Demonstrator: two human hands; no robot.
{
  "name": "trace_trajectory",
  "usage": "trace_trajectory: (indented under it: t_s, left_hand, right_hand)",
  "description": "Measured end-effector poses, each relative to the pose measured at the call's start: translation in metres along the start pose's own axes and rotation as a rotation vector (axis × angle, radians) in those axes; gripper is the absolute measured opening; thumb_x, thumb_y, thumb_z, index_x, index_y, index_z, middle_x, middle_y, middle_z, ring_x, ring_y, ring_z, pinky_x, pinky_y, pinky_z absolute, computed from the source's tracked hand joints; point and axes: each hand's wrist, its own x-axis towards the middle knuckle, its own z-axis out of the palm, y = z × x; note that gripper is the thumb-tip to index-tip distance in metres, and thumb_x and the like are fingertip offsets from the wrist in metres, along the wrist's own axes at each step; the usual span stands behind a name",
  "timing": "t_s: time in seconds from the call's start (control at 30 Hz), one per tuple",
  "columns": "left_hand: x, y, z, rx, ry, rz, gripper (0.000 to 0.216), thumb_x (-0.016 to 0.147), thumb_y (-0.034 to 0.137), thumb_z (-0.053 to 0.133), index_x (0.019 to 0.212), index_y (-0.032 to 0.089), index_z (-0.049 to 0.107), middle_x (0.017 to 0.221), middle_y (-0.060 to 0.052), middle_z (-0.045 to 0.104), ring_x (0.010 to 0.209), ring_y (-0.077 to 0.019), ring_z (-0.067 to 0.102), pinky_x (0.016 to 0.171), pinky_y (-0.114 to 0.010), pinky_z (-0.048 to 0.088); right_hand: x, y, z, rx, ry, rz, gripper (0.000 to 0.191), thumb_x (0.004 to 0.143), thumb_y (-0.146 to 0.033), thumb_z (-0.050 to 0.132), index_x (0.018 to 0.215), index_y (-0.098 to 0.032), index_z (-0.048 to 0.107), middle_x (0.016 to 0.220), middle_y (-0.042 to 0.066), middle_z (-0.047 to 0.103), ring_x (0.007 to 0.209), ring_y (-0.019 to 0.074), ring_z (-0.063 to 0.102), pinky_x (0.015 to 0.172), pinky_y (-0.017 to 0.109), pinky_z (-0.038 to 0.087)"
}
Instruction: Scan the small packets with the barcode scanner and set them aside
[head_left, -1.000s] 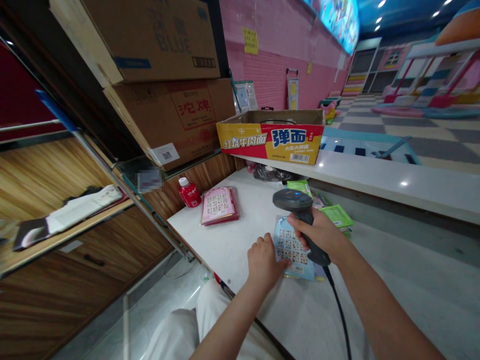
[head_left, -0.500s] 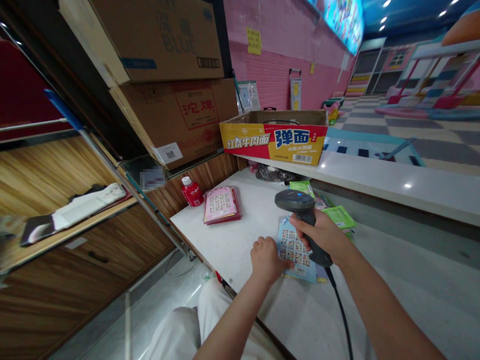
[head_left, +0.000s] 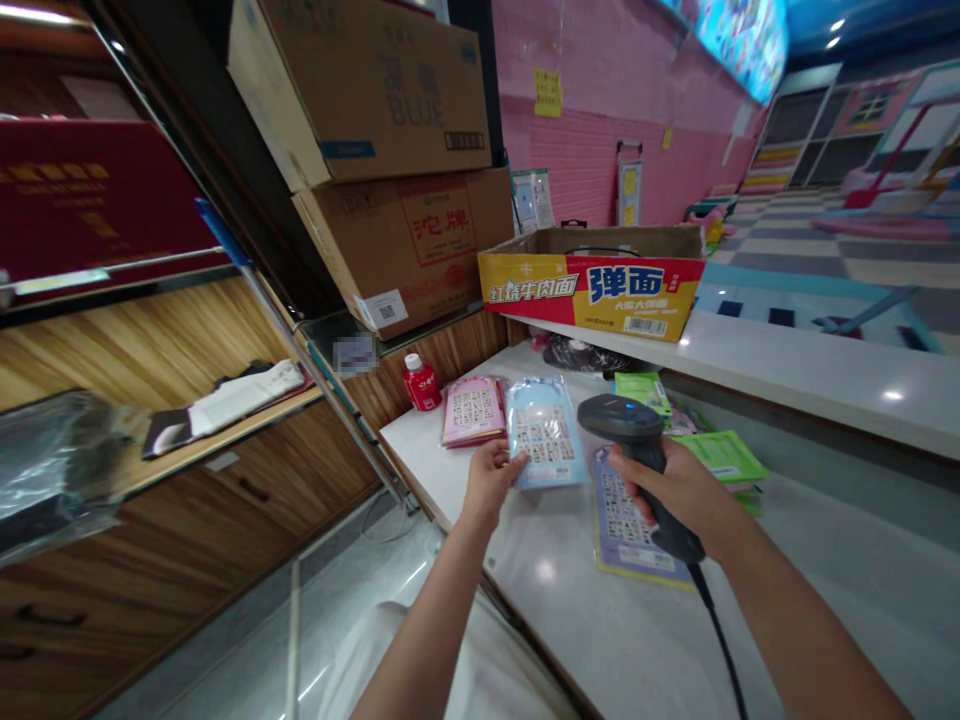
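My left hand (head_left: pixel 495 472) pinches the lower left edge of a light blue sticker-like packet (head_left: pixel 546 440) in clear wrap, printed with rows of small pictures. It is held just right of a pile of pink packets (head_left: pixel 474 412). A black handheld barcode scanner (head_left: pixel 621 418), with a blue light on top and a cable, is gripped in my right hand (head_left: pixel 679 490). Below the scanner a purple packet (head_left: pixel 626 520) with a yellow edge lies on the white counter (head_left: pixel 540 610), partly hidden by the scanner and hand.
A red bottle (head_left: pixel 422 384) stands left of the pink pile. Green packets (head_left: pixel 724 455) lie to the right, by the raised ledge (head_left: pixel 810 370). An open noodle carton (head_left: pixel 592 295) sits on that ledge. Large cardboard boxes (head_left: pixel 420 250) are stacked behind.
My left hand has taken the blue packet off the purple one and moved it left towards the pink pile. The scanner stays in my right hand. The view has turned left.
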Motion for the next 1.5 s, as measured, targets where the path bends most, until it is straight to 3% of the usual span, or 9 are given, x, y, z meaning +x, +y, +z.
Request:
trace_trajectory:
  t_s: [0.13, 0.27, 0.47, 0.67, 0.9, 1.03, 1.27, 1.5]
  left_hand:
    - [0.02, -0.016, -0.02, 0.034, 0.275, 0.338, 0.029, 0.073, 0.037, 0.065, 0.089, 0.019, 0.049, 0.09, -0.005, 0.067, 0.081, -0.0169, 0.065, 0.074, -0.03, 0.05]
    - [0.025, -0.031, -0.032, 0.136, 0.356, 0.376, 0.021, 0.078, 0.033, 0.058, 0.089, 0.019, 0.047, 0.087, -0.004, 0.066, 0.08, -0.0162, 0.064, 0.072, -0.029, 0.05]
    - [0.022, -0.035, -0.032, 0.12, 0.359, 0.361, 0.019, 0.078, 0.03, 0.057, 0.09, 0.02, 0.046, 0.082, -0.002, 0.063, 0.074, -0.0145, 0.061, 0.067, -0.026, 0.047]
    - [0.023, -0.035, -0.033, 0.143, 0.393, 0.328, 0.018, 0.075, 0.028, 0.059, 0.086, 0.019, 0.047, 0.062, 0.006, 0.049, 0.052, -0.0094, 0.046, 0.05, -0.019, 0.032]
    - [0.022, -0.034, -0.031, 0.106, 0.368, 0.357, 0.021, 0.075, 0.029, 0.059, 0.089, 0.019, 0.048, 0.069, 0.003, 0.056, 0.058, -0.0107, 0.051, 0.052, -0.02, 0.035]
    - [0.022, -0.035, -0.032, 0.1, 0.333, 0.353, 0.02, 0.076, 0.028, 0.059, 0.089, 0.019, 0.047, 0.063, 0.005, 0.051, 0.052, -0.0098, 0.047, 0.049, -0.019, 0.032]
    - [0.021, -0.037, -0.033, 0.032, 0.261, 0.384, 0.022, 0.075, 0.028, 0.062, 0.089, 0.019, 0.047, 0.064, 0.005, 0.054, 0.056, -0.0106, 0.054, 0.058, -0.022, 0.042]
    - [0.016, -0.031, -0.03, -0.049, 0.243, 0.383, 0.029, 0.076, 0.036, 0.065, 0.093, 0.019, 0.048, 0.088, -0.006, 0.068, 0.08, -0.0177, 0.066, 0.074, -0.03, 0.05]
  right_hand:
    - [0.002, 0.01, 0.014, -0.019, -0.073, -0.006, 0.03, 0.074, -0.045, 0.065, 0.083, -0.021, 0.05, 0.048, -0.009, 0.051, 0.031, 0.0085, 0.044, 0.031, 0.021, 0.039]
    - [0.002, 0.022, 0.028, -0.073, -0.14, 0.067, 0.03, 0.074, -0.043, 0.064, 0.09, -0.021, 0.049, 0.048, -0.01, 0.049, 0.032, 0.0089, 0.044, 0.03, 0.02, 0.036]
    - [0.001, 0.029, 0.034, -0.111, -0.199, 0.073, 0.027, 0.077, -0.043, 0.061, 0.085, -0.021, 0.048, 0.047, -0.011, 0.047, 0.031, 0.0078, 0.042, 0.03, 0.019, 0.035]
    - [0.0, 0.028, 0.033, -0.141, -0.191, 0.076, 0.028, 0.078, -0.043, 0.06, 0.087, -0.02, 0.048, 0.046, -0.011, 0.047, 0.031, 0.0079, 0.043, 0.031, 0.019, 0.035]
    - [0.001, 0.028, 0.034, -0.153, -0.223, 0.063, 0.025, 0.079, -0.042, 0.059, 0.084, -0.021, 0.047, 0.045, -0.011, 0.047, 0.031, 0.0074, 0.042, 0.031, 0.019, 0.034]
    - [0.001, 0.03, 0.036, -0.134, -0.205, 0.079, 0.026, 0.078, -0.042, 0.06, 0.086, -0.021, 0.047, 0.045, -0.011, 0.047, 0.032, 0.0082, 0.043, 0.032, 0.019, 0.035]
    - [0.001, 0.03, 0.04, -0.146, -0.198, 0.086, 0.024, 0.078, -0.04, 0.06, 0.086, -0.021, 0.048, 0.044, -0.011, 0.047, 0.032, 0.0085, 0.044, 0.032, 0.019, 0.036]
    - [-0.001, 0.028, 0.043, -0.16, -0.212, 0.095, 0.023, 0.077, -0.04, 0.059, 0.079, -0.022, 0.046, 0.042, -0.011, 0.046, 0.031, 0.0077, 0.043, 0.031, 0.019, 0.037]
